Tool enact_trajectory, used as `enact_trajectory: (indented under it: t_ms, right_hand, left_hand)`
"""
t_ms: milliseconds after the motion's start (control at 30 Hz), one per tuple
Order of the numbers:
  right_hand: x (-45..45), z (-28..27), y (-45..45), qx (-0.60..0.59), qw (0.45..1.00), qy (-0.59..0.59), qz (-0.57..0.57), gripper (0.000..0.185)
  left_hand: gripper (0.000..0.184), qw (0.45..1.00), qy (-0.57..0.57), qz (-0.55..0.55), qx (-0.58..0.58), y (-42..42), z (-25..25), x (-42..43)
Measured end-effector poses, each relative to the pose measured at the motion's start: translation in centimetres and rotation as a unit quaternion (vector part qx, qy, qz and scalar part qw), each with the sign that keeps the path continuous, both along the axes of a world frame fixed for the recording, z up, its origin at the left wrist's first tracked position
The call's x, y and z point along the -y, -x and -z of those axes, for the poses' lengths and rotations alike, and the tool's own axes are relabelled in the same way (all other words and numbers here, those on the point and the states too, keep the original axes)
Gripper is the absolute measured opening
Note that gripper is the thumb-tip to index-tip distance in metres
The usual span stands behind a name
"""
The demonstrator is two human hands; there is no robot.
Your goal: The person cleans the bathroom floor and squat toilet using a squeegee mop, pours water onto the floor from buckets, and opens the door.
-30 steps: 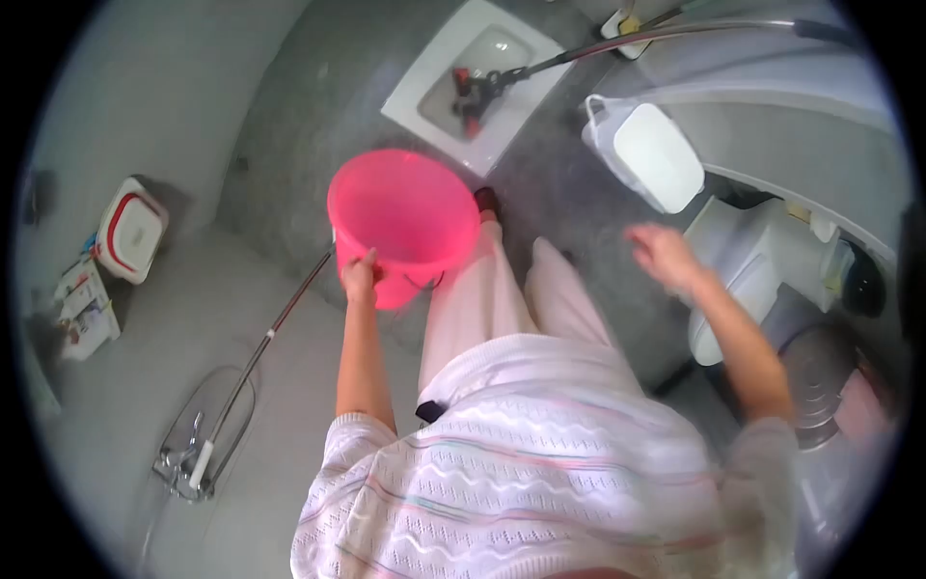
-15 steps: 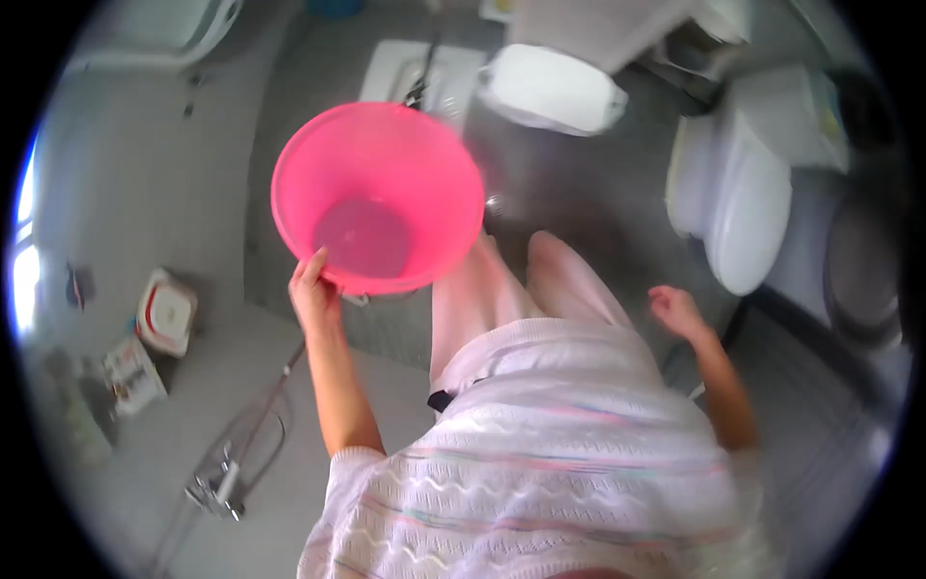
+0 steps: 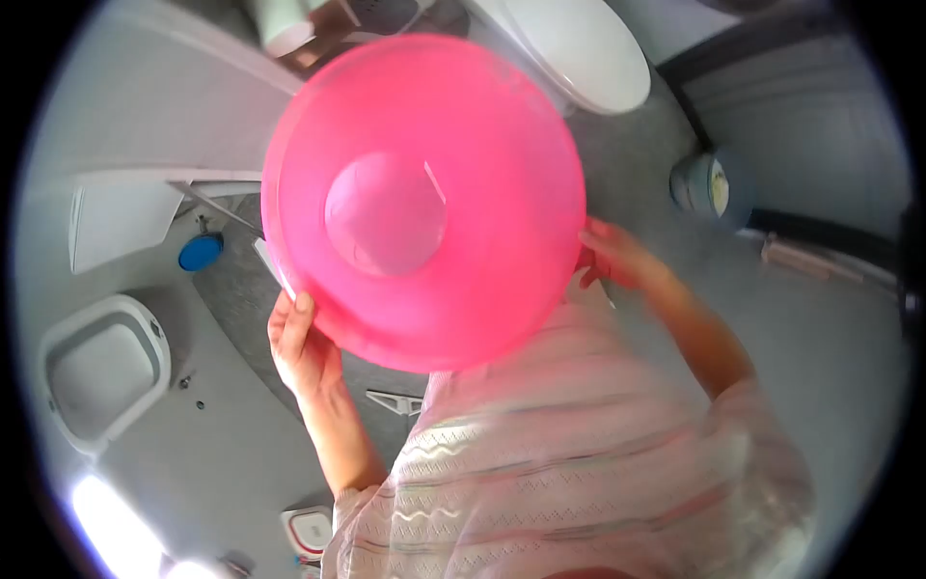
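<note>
A large pink plastic bucket [image 3: 482,289] is held up in front of me, its wide round rim tilted toward my view. At its centre shows the paler round base. My left hand [image 3: 307,352] grips the lower left of the rim, thumb on the near side and fingers behind. On the opposite side, my right hand [image 3: 625,259] is at the rim with its fingers bent against the edge; motion blurs it somewhat. The bucket hides much of the floor behind it.
A white toilet [image 3: 588,53] stands at the top. On the left are a grey-white washbasin [image 3: 104,372] and a blue round object [image 3: 201,252]. A bin [image 3: 702,185] sits at right, and a small white-and-red container [image 3: 309,533] at the bottom.
The bucket has come up closer to me and covers more of the view. My right hand has moved from beside my leg to its rim. My view has turned.
</note>
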State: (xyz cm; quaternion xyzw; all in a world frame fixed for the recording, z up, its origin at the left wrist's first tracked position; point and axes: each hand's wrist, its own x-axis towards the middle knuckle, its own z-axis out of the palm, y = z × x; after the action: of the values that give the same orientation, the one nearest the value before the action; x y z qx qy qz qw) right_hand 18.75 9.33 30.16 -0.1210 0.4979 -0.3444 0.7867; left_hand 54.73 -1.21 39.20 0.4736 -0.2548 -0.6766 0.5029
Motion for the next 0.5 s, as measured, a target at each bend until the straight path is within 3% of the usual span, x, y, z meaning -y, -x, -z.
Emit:
enact_trajectory:
  t_ms: [300, 433, 500]
  right_hand:
    - [-3.1, 0.8, 7.8, -0.056, 0.977, 0.024, 0.203, 0.035]
    - [-3.9, 0.2, 14.4, -0.067, 0.946, 0.023, 0.318, 0.036]
    - [-5.1, -0.3, 18.5, -0.121, 0.94, 0.022, 0.319, 0.034]
  left_hand:
    - [0.03, 0.981, 0.07, 0.175, -0.051, 14.3, 1.0, 5.2]
    - [0.029, 0.979, 0.033, 0.194, -0.054, 22.3, 2.3, 6.9]
    - [0.03, 0.977, 0.019, 0.207, -0.036, 26.4, 3.4, 6.8]
